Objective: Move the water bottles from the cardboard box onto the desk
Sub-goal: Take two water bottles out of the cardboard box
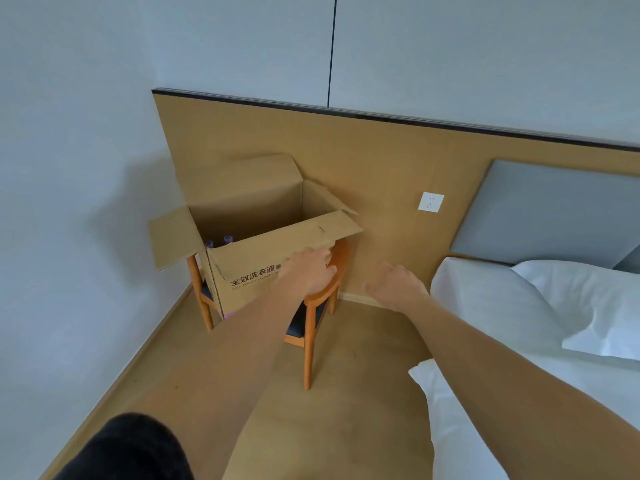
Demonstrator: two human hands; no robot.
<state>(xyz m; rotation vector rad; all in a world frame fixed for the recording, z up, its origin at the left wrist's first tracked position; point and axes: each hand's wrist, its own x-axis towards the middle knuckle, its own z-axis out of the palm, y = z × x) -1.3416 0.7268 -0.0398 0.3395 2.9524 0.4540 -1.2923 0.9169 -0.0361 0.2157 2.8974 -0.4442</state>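
Here, two bare arms reach toward an open cardboard box (263, 237) that sits on a wooden chair (313, 306).

The left hand (308, 271) hovers at the box's near front flap, at about 5 o'clock from the opening, fingers straight and loosely spread, holding nothing; whether it touches the cardboard I cannot tell. The right hand (398, 287) hangs in the air at 3 o'clock from the left one, well clear of the box, fingers relaxed and apart, also empty. Two purple bottle caps (219, 241) show inside the box at its 9 o'clock corner, side by side. A wall socket (430, 201) sits on the wood panel at 2 o'clock from the box, and a white-sheeted bed (502, 306) with a pillow (588, 299) lies at 3 o'clock.
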